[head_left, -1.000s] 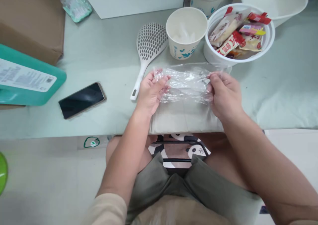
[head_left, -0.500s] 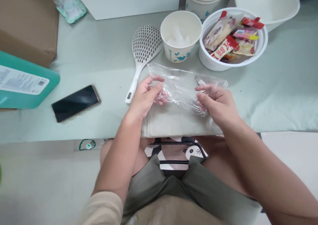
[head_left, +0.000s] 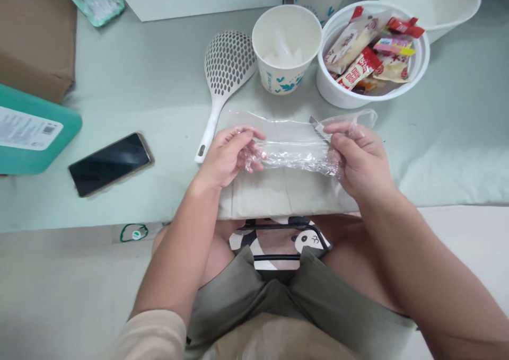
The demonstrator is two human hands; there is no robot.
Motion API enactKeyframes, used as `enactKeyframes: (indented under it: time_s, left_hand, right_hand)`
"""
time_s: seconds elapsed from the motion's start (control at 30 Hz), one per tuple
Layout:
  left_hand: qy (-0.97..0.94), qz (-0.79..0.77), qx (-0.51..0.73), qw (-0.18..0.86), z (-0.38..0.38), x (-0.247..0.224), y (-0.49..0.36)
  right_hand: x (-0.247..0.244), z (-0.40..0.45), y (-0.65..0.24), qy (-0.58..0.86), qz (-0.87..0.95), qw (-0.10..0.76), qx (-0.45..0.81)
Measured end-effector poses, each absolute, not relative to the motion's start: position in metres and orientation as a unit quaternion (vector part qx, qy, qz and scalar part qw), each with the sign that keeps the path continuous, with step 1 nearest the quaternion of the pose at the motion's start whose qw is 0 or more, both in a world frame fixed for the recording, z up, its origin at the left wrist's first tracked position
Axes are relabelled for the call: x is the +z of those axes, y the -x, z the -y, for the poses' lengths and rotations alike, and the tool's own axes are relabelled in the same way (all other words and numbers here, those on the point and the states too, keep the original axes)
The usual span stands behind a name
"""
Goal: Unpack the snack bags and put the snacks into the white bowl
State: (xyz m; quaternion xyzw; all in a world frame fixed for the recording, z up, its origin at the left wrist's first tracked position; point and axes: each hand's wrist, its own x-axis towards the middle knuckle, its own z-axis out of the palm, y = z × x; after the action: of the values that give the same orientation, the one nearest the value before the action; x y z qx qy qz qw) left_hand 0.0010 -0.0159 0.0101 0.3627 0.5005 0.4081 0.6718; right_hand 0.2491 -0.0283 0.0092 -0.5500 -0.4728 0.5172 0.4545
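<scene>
A clear, crinkled plastic bag [head_left: 294, 150] is stretched between my two hands above the front part of the table. My left hand [head_left: 230, 156] is closed on its left end, thumb against the fingers. At the other end, my right hand [head_left: 360, 156] grips the plastic between thumb and fingers. A thin grey strip with a slanted tip [head_left: 318, 128], like a cutter blade, sticks out by the right fingertips; the rest of it is hidden. Just beyond the bag stand a paper cup [head_left: 285, 79] with crumpled clear plastic inside and a white skimmer [head_left: 228, 66] lying flat.
A white bowl [head_left: 350, 99] of wrapped snacks stands at the back right, near stacked paper cups [head_left: 324, 2] and a white container [head_left: 431, 2]. To the left lie a phone [head_left: 111, 164], a green container [head_left: 59, 150] and a cardboard box [head_left: 35, 36].
My hands have moved slightly apart, pulling the plastic bag straighter and tighter. More of the grey strip shows by my right fingers. The camera view has shifted a little.
</scene>
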Motion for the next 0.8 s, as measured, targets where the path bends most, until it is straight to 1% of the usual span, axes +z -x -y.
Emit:
enactKeyframes:
  time_s: [0.1, 0.27, 0.4, 0.53, 0.7, 0.8]
  left_hand:
    - [-0.371, -0.494, 0.429, 0.659, 0.015, 0.007, -0.002]
    - [-0.348, -0.523, 0.456, 0.63, 0.014, 0.006, -0.001]
    - [-0.315, -0.506, 0.476, 0.647, 0.014, 0.008, 0.002]
    - [-0.316, -0.467, 0.483, 0.669, 0.015, 0.009, 0.004]
    - [-0.334, -0.421, 0.504, 0.676, 0.018, 0.008, 0.004]
    - [-0.349, -0.441, 0.509, 0.651, 0.019, 0.004, 0.005]
  right_hand:
    - [0.004, 0.028, -0.253, 0.541, 0.482, 0.457, 0.516]
    - [0.0, 0.026, -0.257, 0.505, 0.444, 0.486, 0.558]
    - [0.004, 0.02, -0.26, 0.468, 0.414, 0.506, 0.595]
    - [0.007, 0.017, -0.259, 0.467, 0.392, 0.521, 0.597]
    - [0.011, 0.019, -0.255, 0.485, 0.384, 0.517, 0.591]
    - [0.013, 0.02, -0.254, 0.482, 0.402, 0.509, 0.589]
